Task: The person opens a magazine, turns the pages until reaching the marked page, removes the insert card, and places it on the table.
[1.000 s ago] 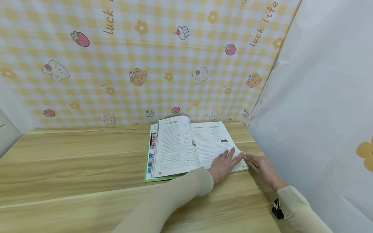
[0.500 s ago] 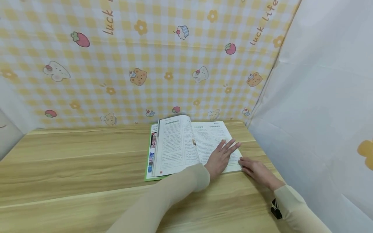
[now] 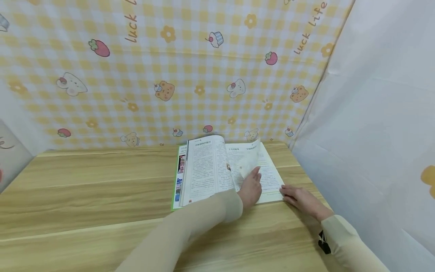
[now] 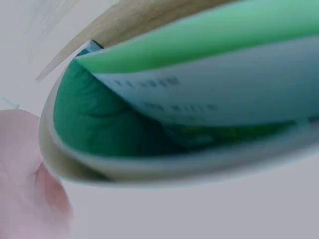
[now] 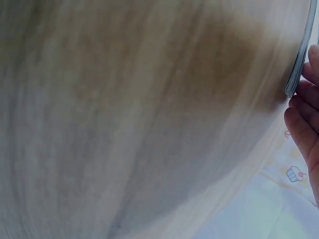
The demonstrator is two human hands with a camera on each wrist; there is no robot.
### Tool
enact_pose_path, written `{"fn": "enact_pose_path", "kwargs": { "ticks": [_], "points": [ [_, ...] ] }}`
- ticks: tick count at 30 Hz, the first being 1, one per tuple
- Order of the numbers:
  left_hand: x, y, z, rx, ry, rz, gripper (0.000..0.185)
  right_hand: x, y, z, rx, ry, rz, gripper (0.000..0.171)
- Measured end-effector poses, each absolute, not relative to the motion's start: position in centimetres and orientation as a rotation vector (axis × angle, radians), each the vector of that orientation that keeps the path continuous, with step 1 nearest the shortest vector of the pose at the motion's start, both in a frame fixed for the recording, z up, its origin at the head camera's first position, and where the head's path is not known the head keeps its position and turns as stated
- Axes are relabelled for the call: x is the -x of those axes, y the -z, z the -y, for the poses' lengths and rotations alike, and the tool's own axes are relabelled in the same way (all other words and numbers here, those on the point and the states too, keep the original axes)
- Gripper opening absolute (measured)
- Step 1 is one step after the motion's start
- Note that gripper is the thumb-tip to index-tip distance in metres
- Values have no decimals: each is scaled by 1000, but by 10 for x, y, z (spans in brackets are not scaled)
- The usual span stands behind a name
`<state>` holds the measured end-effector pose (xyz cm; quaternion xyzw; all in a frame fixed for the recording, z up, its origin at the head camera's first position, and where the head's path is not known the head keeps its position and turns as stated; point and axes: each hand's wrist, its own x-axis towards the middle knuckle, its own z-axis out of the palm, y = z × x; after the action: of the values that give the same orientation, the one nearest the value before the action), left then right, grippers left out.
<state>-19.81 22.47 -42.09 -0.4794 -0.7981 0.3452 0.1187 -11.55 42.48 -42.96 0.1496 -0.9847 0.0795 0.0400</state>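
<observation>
an open magazine [image 3: 217, 170] is seen lying flat on the wooden worktop [image 3: 85, 196], near the far right corner where the checked backdrop [image 3: 163, 75] meets the white sheet [image 3: 374, 113]. the left hand [image 3: 250, 189] is laid over the lower part of the right-hand page, and a single leaf [image 3: 249, 160] is lifted and curled just above its fingers [image 3: 255, 174]; the leaf appears to be held by them, though how the fingers are pressed on it cannot be told from the head view. in the left wrist view only the curled leaf [image 4: 189, 99] and a blurred fingertip [image 4: 35, 194] at its lower left are shown, with green print inside the curl. the right hand [image 3: 300, 199] is rested on the worktop just beside the magazine's near right corner, its fingers [image 3: 287, 190] loosely straight and close together, their tips touching the page edges. in the right wrist view those fingers [image 5: 306, 114] are seen against the stacked edge [image 5: 299, 59] of the pages. both forearms are covered by beige sleeves [image 3: 190, 230].
</observation>
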Motion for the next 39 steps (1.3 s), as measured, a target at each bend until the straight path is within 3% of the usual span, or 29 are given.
{"fn": "enact_pose_path", "kwargs": {
  "ticks": [11,19,30,39],
  "points": [
    [202,406,-199,1287,-762,2647,36,117,426,-425,-468,-226,3055,29],
    [207,407,-178,1375,-726,2725,45,117,424,-424,-501,-221,3050,28],
    [205,407,-158,1264,-212,2918,64,117,424,-425,-505,-259,3033,29],
    [209,407,-139,1319,-57,2924,67,118,422,-426,-464,-334,3073,35]
  ]
}}
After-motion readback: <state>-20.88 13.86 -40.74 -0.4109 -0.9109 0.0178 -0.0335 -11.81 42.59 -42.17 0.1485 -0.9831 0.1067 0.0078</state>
